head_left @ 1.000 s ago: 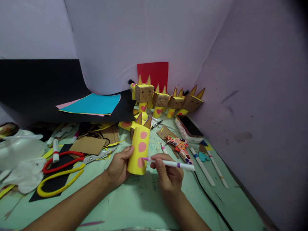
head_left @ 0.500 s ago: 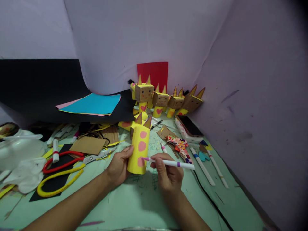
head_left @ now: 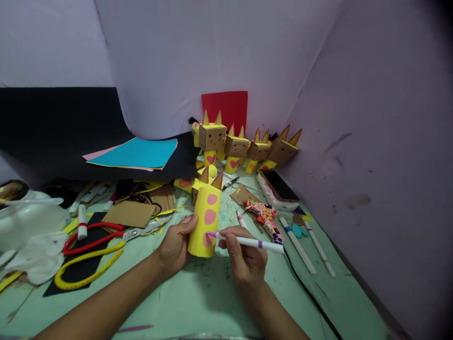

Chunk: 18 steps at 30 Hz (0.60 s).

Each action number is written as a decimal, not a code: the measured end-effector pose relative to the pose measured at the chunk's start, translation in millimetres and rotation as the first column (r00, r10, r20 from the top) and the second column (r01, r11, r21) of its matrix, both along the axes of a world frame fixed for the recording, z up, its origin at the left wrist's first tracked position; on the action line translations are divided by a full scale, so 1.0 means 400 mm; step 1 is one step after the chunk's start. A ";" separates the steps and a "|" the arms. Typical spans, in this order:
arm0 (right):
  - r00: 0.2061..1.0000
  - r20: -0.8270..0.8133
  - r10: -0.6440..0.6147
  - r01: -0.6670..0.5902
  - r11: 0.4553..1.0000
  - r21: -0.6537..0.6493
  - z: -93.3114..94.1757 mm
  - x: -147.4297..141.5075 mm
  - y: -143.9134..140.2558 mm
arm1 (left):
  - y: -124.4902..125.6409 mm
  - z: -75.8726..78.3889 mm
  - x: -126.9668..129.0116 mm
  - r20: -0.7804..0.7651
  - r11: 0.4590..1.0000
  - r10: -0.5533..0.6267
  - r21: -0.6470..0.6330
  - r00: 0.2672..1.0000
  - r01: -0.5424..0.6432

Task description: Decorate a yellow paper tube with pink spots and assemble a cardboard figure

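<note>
Yellow paper tube [head_left: 205, 222], upright on green tabletop [head_left: 198, 302], three pink spots down its front, two brown-and-yellow pointed ears on top. Gripped around its left side by left hand [head_left: 176, 245], thumb up against the tube wall. White marker [head_left: 247, 242] with purple band, pinched in fingers of right hand [head_left: 244, 257], lying nearly level, purple tip touching the lowest pink spot.

Behind the tube, against the white backdrop: row of cardboard-headed figures [head_left: 244, 146] with yellow bodies, pink hearts, pointed ears; red card [head_left: 226, 106] standing behind them. Right of the row: phone [head_left: 279, 186], screen up, flat on the tabletop.

Right of right hand: patterned paper scrap [head_left: 264, 215]; two further white markers [head_left: 307, 248] lying side by side; black cable [head_left: 307, 293] running toward the near edge; small blue cut-out [head_left: 299, 230].

Left of left hand: scissors [head_left: 92, 236] with red and yellow handles, blades pointing toward the tube; brown cardboard pieces [head_left: 130, 213]; capped white marker with red band [head_left: 81, 222]; crumpled white plastic [head_left: 31, 245] at far left.

Rear left: blue sheet [head_left: 138, 152] on pink sheet, resting on black paper [head_left: 53, 127] curving up the backdrop.
</note>
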State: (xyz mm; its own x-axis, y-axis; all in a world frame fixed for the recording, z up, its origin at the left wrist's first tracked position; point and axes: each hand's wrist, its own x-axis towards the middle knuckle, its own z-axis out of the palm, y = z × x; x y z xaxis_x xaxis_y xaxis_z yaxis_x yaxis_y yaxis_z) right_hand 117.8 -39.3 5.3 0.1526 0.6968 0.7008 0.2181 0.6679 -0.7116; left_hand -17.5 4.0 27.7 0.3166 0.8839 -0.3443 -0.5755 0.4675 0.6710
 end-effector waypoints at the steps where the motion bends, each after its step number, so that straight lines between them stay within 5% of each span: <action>1: 1.000 0.001 0.002 -0.002 1.000 0.002 0.000 0.000 0.001 | 0.000 0.000 0.000 0.001 1.000 0.001 -0.001 1.000 -0.001; 13: 0.985 -0.060 -0.163 0.162 0.986 -0.031 0.007 0.005 -0.002 | 0.004 0.002 0.000 -0.039 0.999 0.029 -0.023 0.999 -0.030; 18: 0.998 -0.023 -0.065 0.065 0.998 0.005 0.005 -0.001 -0.003 | -0.001 0.003 0.001 -0.015 1.000 0.012 -0.007 1.000 -0.012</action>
State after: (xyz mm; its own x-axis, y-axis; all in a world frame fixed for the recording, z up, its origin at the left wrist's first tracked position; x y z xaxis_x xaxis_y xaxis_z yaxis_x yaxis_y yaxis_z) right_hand 117.6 -40.3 7.5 0.2133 0.6808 0.7007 0.2450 0.6570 -0.7129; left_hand -17.2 3.8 28.9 0.3007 0.8851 -0.3553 -0.5708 0.4655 0.6764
